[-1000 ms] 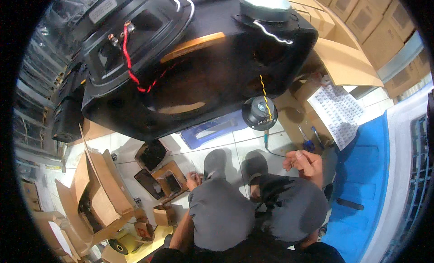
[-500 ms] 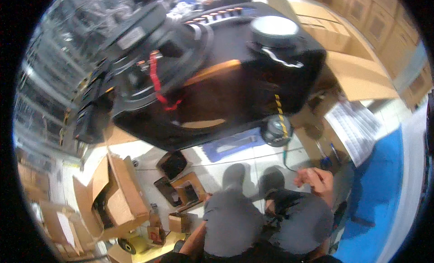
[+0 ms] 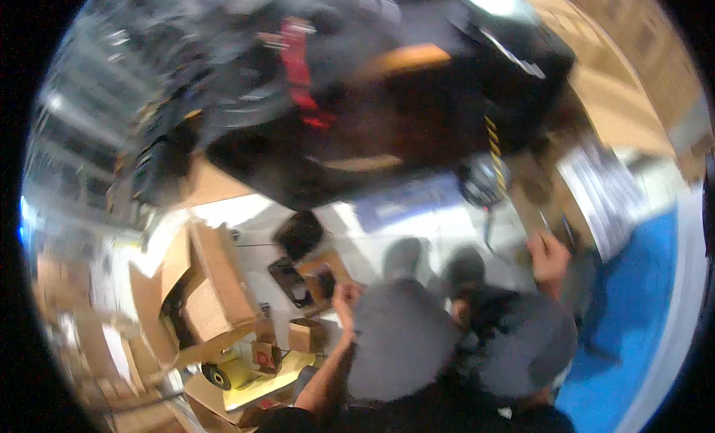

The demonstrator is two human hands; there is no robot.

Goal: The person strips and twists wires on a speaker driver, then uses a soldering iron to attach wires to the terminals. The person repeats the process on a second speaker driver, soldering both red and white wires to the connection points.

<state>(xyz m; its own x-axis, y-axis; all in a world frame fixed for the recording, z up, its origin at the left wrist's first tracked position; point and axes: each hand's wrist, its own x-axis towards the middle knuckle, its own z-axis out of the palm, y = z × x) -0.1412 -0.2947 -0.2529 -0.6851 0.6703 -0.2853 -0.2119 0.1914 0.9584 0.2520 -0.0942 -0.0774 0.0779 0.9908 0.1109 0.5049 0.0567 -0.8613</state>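
My right hand is at the right, over the brown cardboard, with fingers curled together. A thin pale rod-like thing lies at its fingertips; whether it is gripped cannot be made out. My left hand is low beside my left knee, near a small open cardboard box; blur hides its fingers. Ahead stands a large black speaker cabinet, with a big speaker driver and a red ribbon-like strip on it. A small round black part sits below a yellow-and-black striped cable.
An open carton stands at the left, near a yellow roll. Dark box-shaped pieces lie on the white tiles. A printed sheet and a blue surface are at the right. Cartons stand at the far right.
The view has shifted and blurred. My right hand has moved up to the pale rod-like thing on the cardboard. My left hand has come further into view beside the knee.
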